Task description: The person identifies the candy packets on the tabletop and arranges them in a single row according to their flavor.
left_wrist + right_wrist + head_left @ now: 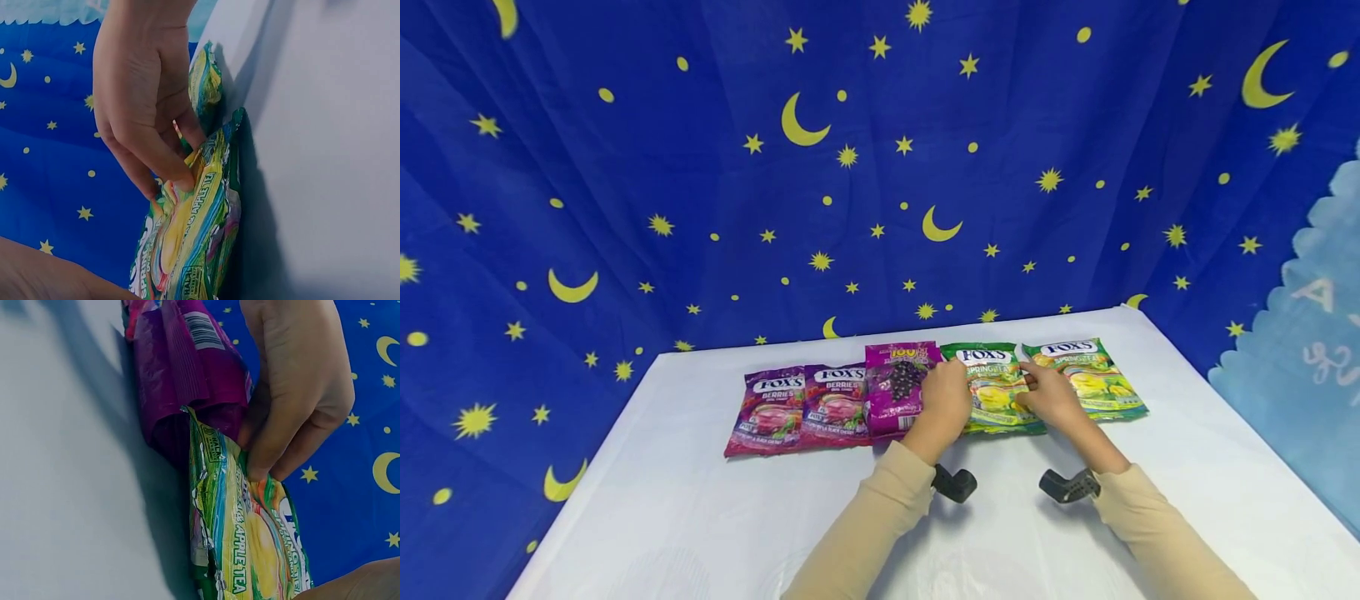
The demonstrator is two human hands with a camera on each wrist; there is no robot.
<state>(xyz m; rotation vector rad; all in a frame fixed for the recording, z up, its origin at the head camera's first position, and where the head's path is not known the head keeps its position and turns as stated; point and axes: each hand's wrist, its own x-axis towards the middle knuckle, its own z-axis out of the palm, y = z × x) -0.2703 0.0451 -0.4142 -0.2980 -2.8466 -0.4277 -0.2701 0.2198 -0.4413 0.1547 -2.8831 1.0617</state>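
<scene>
A green Fox's spring tea candy bag (992, 387) lies fourth from the left in a row of candy bags. My left hand (947, 396) grips its left edge, close beside a purple grape candy bag (898, 392). At the opposite edge, my right hand (1054, 396) pinches the same green bag. In the left wrist view, fingers of the right hand (137, 112) bend onto the crinkled bag (181, 237). The right wrist view has the left hand (303, 381) at the bag's corner, which overlaps the purple bag's end (187, 369).
Two purple Fox's berries bags (771, 412) (838, 404) lie overlapping at the left of the row. Another green Fox's bag (1086, 379) is at the right end. All rest on a white table (700, 517) before a blue star-patterned curtain (880, 183).
</scene>
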